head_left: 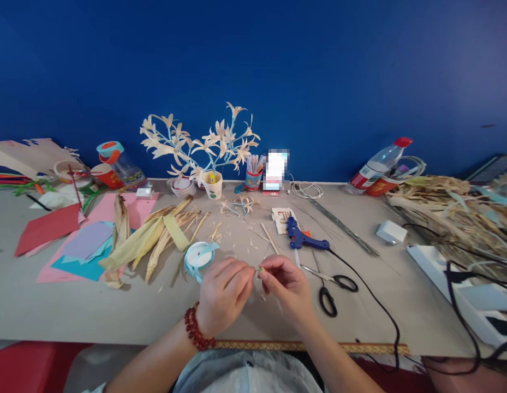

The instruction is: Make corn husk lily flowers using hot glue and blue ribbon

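My left hand (pixel 226 292), with a red bead bracelet (pixel 197 329) at the wrist, is closed in a pinch. My right hand (pixel 288 286) also pinches, its fingertips almost meeting the left ones. Between them is a small thin stem (pixel 259 269) with a yellowish-green tip; most of it is hidden by the fingers. Just beyond my left hand lies a roll of light blue ribbon (pixel 195 258). To the right of my right hand are open scissors (pixel 333 283) with black handles. A blue glue gun (pixel 304 236) lies behind them, its cord trailing right.
Dried corn husks (pixel 155 237) and coloured paper (pixel 83 243) cover the left. Husk flowers (pixel 212 142) stand in cups at the back, near a phone (pixel 276 169). Metal wires (pixel 343 226), a leaning bottle (pixel 378 166) and a white power strip (pixel 441 278) are on the right.
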`<state>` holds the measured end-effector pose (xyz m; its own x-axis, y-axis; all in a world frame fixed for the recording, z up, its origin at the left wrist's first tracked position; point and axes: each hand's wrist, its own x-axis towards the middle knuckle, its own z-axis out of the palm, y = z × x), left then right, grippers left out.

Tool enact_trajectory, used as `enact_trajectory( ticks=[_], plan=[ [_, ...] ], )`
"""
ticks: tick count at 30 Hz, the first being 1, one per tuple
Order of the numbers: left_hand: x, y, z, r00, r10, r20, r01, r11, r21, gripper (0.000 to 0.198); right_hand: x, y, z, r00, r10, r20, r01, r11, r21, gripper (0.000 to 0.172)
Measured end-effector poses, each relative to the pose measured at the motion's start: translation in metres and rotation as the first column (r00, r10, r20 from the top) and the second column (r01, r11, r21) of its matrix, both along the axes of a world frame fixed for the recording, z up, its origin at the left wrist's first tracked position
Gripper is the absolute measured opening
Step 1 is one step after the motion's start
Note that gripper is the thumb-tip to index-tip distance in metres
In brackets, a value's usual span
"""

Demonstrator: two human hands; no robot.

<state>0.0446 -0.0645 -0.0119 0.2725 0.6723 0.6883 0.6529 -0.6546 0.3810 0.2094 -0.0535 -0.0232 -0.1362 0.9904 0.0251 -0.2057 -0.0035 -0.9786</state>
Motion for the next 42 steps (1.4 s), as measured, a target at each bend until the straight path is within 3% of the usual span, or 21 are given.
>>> enact_trajectory(
  ticks=[13,20,25,28,30,31,34,36,39,42],
  plan=[
    [0.002,0.000,-0.001,0.999,-0.033,0.004,0.033,0.999,-0.033,0.019,0.002,0.001,0.003,1.000,-0.015,0.027,0.012,0.994,0.111,0.013],
    [0.006,0.001,0.001,0.992,-0.064,0.109,0.074,0.993,-0.093,0.015,0.001,0.001,-0.002,0.998,-0.009,0.054,0.006,0.998,0.056,0.017],
    [0.006,0.002,0.000,0.985,-0.060,0.163,0.086,0.984,-0.154,0.014,0.008,0.004,0.001,0.989,0.041,0.140,-0.060,0.989,0.134,0.019],
    [0.003,0.001,-0.001,0.985,-0.057,0.163,0.085,0.982,-0.166,0.014,0.036,0.015,0.006,0.950,-0.006,0.311,-0.069,0.970,0.231,0.031],
    [-0.001,0.001,-0.002,0.986,-0.048,0.157,0.074,0.984,-0.162,0.015,0.066,0.027,0.009,0.850,-0.125,0.512,-0.046,0.950,0.308,0.029],
    [-0.002,0.002,-0.003,0.987,-0.042,0.154,0.067,0.985,-0.159,0.015,0.083,0.034,0.011,0.762,-0.192,0.618,-0.054,0.933,0.357,0.027],
    [-0.007,0.005,-0.008,0.990,-0.034,0.137,0.056,0.985,-0.162,0.016,0.125,0.052,0.012,0.335,-0.331,0.882,-0.108,0.916,0.385,0.025],
    [-0.009,0.009,-0.010,0.991,-0.039,0.130,0.060,0.984,-0.167,0.016,0.141,0.061,0.009,0.114,-0.304,0.946,-0.193,0.927,0.322,0.029],
    [-0.008,0.013,-0.013,0.989,-0.058,0.134,0.082,0.980,-0.179,0.016,0.145,0.071,0.001,-0.035,-0.195,0.980,-0.292,0.940,0.176,0.042],
    [-0.008,0.015,-0.015,0.990,-0.058,0.131,0.081,0.982,-0.173,0.014,0.139,0.079,-0.006,-0.059,-0.153,0.986,-0.322,0.938,0.126,0.051]
  ],
)
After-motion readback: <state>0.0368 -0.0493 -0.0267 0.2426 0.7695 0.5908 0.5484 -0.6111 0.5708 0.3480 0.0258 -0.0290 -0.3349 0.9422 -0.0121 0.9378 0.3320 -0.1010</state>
